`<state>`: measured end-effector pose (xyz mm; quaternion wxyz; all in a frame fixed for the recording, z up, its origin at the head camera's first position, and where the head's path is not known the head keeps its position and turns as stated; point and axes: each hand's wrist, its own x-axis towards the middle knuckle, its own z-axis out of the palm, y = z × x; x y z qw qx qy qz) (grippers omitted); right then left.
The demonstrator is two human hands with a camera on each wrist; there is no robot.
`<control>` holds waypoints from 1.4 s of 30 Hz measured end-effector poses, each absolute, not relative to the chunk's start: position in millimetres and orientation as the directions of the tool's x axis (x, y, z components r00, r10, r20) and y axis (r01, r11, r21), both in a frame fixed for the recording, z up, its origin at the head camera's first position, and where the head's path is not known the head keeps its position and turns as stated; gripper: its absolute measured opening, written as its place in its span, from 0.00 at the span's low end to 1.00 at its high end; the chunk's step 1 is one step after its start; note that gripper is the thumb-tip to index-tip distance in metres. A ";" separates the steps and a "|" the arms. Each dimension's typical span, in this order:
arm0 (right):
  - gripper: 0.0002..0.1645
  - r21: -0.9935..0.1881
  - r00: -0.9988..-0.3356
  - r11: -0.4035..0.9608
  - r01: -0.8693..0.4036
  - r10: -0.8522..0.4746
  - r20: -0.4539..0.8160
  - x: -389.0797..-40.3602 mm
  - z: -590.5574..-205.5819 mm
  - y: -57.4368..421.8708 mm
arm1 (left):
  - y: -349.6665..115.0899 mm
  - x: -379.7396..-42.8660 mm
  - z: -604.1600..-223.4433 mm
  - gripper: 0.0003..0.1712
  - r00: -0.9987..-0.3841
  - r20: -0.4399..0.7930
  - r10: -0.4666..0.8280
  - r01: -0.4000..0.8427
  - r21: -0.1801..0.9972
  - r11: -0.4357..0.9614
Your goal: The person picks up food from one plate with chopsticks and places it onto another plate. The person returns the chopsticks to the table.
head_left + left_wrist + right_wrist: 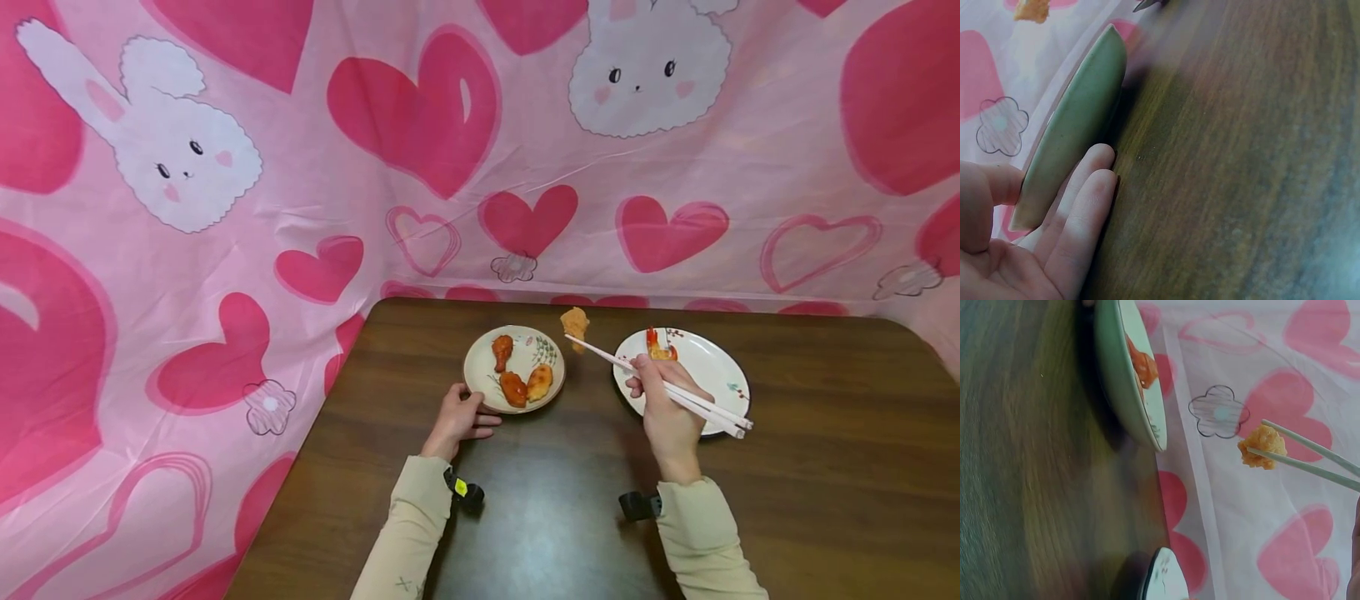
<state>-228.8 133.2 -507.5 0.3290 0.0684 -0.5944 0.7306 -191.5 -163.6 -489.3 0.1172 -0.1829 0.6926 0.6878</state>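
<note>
My left hand (457, 421) holds the near left rim of a small round plate (480, 364), thumb at the rim and fingers underneath, as the left wrist view shows. On this plate lie a drumstick (502, 352), a glazed reddish-brown piece (513, 389) and a golden browned piece (539, 382). White chopsticks (705, 406) are gripped in my right hand (670, 425), over the left part of an oval plate (720, 358). Between their tips they pinch a crumbly golden fried piece (1263, 448), raised in the air just right of the round plate.
A shrimp (660, 345) lies at the back of the oval plate, partly behind my right hand. Both plates are toward the far side of the brown wooden table (562, 500). A pink heart-patterned cloth (450, 242) hangs behind and along the left side.
</note>
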 end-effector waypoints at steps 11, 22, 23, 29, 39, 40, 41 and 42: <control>0.10 -0.848 -0.742 -0.032 -0.530 0.501 0.445 -186.1 -426.2 128.4 | -165.0 -192.0 -491.0 0.21 -0.900 -0.426 -0.091 -0.427 0.904 -0.007; 0.13 -0.840 -0.739 -0.129 -0.527 0.558 0.378 -181.4 -426.5 158.9 | -164.3 -191.4 -488.9 0.21 -0.895 -0.436 -0.094 -0.437 0.899 -0.008; 0.13 -0.836 -0.735 -0.133 -0.533 0.563 0.379 -180.8 -426.4 162.0 | -164.3 -191.5 -489.0 0.21 -0.897 -0.432 -0.093 -0.434 0.901 -0.005; 0.14 -0.811 -0.705 -0.165 -0.561 0.608 0.364 -177.4 -423.8 178.6 | -164.1 -191.0 -487.7 0.20 -0.898 -0.429 -0.096 -0.430 0.903 -0.001; 0.15 -0.762 -0.665 -0.230 -0.606 0.672 0.326 -175.4 -426.6 199.4 | -164.6 -191.5 -489.4 0.21 -0.896 -0.433 -0.100 -0.436 0.900 0.005; 0.15 -0.757 -0.661 -0.234 -0.610 0.677 0.324 -175.5 -426.9 200.8 | -164.6 -191.6 -489.2 0.21 -0.895 -0.434 -0.101 -0.436 0.900 0.005; 0.16 -0.754 -0.658 -0.237 -0.613 0.681 0.321 -175.5 -427.0 202.2 | -164.5 -191.6 -489.1 0.20 -0.895 -0.434 -0.102 -0.437 0.900 0.004; 0.16 -0.754 -0.655 -0.234 -0.614 0.684 0.321 -175.3 -427.3 203.7 | -164.5 -191.8 -489.0 0.20 -0.894 -0.436 -0.103 -0.439 0.899 0.004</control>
